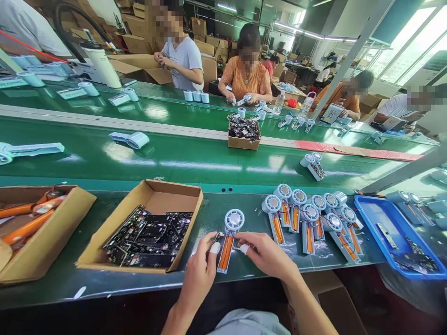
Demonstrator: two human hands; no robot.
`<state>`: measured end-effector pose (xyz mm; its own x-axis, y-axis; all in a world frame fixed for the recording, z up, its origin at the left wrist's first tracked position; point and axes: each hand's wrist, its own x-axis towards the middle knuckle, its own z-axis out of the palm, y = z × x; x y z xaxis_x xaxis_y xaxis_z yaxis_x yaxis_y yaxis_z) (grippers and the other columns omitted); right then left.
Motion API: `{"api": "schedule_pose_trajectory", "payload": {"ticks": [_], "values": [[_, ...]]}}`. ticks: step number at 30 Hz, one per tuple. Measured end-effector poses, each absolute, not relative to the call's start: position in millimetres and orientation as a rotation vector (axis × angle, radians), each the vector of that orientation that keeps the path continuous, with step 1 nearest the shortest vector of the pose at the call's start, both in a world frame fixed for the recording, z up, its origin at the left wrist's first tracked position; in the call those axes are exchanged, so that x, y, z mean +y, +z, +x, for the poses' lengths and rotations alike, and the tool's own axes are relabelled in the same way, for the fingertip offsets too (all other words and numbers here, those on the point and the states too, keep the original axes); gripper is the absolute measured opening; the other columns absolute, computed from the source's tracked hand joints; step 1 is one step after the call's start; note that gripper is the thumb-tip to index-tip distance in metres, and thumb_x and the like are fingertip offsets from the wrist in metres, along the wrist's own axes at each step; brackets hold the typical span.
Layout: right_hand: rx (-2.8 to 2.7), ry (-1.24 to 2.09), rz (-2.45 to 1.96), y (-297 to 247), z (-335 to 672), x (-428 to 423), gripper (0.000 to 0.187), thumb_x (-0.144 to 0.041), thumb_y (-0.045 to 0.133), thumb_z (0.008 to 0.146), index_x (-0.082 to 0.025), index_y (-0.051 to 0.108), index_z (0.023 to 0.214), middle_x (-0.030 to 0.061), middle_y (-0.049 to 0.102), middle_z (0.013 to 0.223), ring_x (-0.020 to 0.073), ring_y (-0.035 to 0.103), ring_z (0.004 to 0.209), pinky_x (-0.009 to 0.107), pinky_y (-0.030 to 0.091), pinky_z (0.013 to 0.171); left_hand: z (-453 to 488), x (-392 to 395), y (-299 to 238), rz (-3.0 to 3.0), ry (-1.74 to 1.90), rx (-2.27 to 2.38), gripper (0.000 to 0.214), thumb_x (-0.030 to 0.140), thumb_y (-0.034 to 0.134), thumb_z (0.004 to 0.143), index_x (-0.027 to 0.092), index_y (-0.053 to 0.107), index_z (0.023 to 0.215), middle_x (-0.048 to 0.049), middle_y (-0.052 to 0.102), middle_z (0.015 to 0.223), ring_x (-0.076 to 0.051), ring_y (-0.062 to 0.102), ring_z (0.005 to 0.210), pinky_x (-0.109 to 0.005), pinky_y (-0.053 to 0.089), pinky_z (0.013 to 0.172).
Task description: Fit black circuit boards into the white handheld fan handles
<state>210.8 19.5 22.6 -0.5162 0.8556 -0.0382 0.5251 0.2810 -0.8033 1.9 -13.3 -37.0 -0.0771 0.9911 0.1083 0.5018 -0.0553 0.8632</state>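
A light-blue handheld fan body (234,219) lies on the bench in front of me, its round head away from me and an orange battery (226,250) showing in its open handle. On the left of the handle, my left hand (201,261) pinches a small black circuit board (219,237) between thumb and fingers. My right hand (267,255) is closed in a pinch at the right side, close to the thin wires below the fan head. What sits in that pinch is too small to make out. Both thumbs wear white covers.
Left of my hands stand a cardboard box of black circuit boards (150,237) and a box of orange batteries (30,228). Several open fan bodies (309,214) and a blue tray (401,232) lie right. Beyond runs a green conveyor (195,160), with people working behind it.
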Motion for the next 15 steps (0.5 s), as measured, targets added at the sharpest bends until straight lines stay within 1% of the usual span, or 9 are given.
{"api": "schedule_pose_trajectory", "payload": {"ticks": [2, 4, 6, 8, 9, 11, 13, 15], "values": [[-2.063, 1.23, -1.208, 19, 208, 17, 0.033, -0.015, 0.054, 0.094, -0.026, 0.072, 0.12, 0.0037, 0.077, 0.106, 0.0198, 0.07, 0.09, 0.029, 0.052, 0.08, 2, -14, -34, 1.563, 1.079, 1.617, 0.036, 0.041, 0.039, 0.097, 0.017, 0.055, 0.118, -0.0128, 0.079, 0.097, -0.025, 0.076, 0.081, -0.037, 0.06, 0.072], [-1.89, 1.375, -1.138, 16, 205, 17, 0.024, -0.024, 0.056, 0.096, -0.023, 0.076, 0.11, 0.0044, 0.078, 0.099, 0.0185, 0.07, 0.082, 0.027, 0.053, 0.073, 0, -15, -31, 1.577, 1.079, 1.586, 0.033, 0.041, 0.038, 0.097, 0.019, 0.055, 0.116, -0.0097, 0.078, 0.089, -0.023, 0.074, 0.07, -0.034, 0.058, 0.065], [-1.745, 1.51, -1.042, 15, 203, 19, 0.027, -0.033, 0.055, 0.098, -0.019, 0.076, 0.108, 0.0063, 0.078, 0.094, 0.0189, 0.071, 0.081, 0.028, 0.055, 0.072, -2, -17, -27, 1.642, 1.051, 1.533, 0.03, 0.039, 0.038, 0.097, 0.021, 0.057, 0.111, -0.006, 0.076, 0.083, -0.021, 0.071, 0.064, -0.032, 0.056, 0.061], [-1.751, 1.525, -0.997, 18, 203, 23, 0.028, -0.035, 0.056, 0.099, -0.018, 0.075, 0.11, 0.0069, 0.078, 0.095, 0.0198, 0.073, 0.086, 0.029, 0.056, 0.076, -4, -18, -22, 1.696, 1.003, 1.477, 0.026, 0.038, 0.038, 0.097, 0.024, 0.059, 0.103, -0.0027, 0.074, 0.078, -0.02, 0.069, 0.061, -0.03, 0.054, 0.06], [-1.811, 1.449, -1.018, 21, 204, 26, 0.025, -0.033, 0.058, 0.098, -0.019, 0.075, 0.11, 0.0064, 0.079, 0.096, 0.0199, 0.073, 0.088, 0.03, 0.056, 0.08, -5, -19, -20, 1.705, 0.977, 1.459, 0.024, 0.038, 0.038, 0.097, 0.025, 0.058, 0.1, -0.0016, 0.073, 0.076, -0.02, 0.068, 0.06, -0.03, 0.053, 0.059], [-1.951, 1.183, -1.078, 25, 203, 31, 0.019, -0.026, 0.059, 0.097, -0.022, 0.076, 0.106, 0.0054, 0.078, 0.094, 0.0196, 0.072, 0.089, 0.031, 0.055, 0.083, -6, -20, -16, 1.693, 0.929, 1.437, 0.022, 0.037, 0.038, 0.097, 0.026, 0.057, 0.094, -0.0007, 0.073, 0.077, -0.018, 0.065, 0.058, -0.028, 0.05, 0.057], [-2.028, 0.94, -1.073, 27, 201, 35, 0.02, -0.02, 0.057, 0.097, -0.022, 0.077, 0.099, 0.0064, 0.076, 0.097, 0.0193, 0.07, 0.09, 0.031, 0.055, 0.083, -7, -20, -14, 1.663, 0.895, 1.427, 0.021, 0.036, 0.038, 0.098, 0.026, 0.055, 0.092, -0.001, 0.073, 0.079, -0.018, 0.063, 0.056, -0.027, 0.047, 0.054], [-2.031, 0.856, -1.011, 25, 196, 37, 0.022, -0.018, 0.055, 0.097, -0.022, 0.077, 0.097, 0.0078, 0.074, 0.103, 0.0192, 0.07, 0.094, 0.031, 0.054, 0.085, -7, -20, -13, 1.631, 0.882, 1.427, 0.021, 0.038, 0.037, 0.098, 0.026, 0.054, 0.092, -0.0009, 0.072, 0.078, -0.018, 0.061, 0.054, -0.027, 0.045, 0.052]]}}
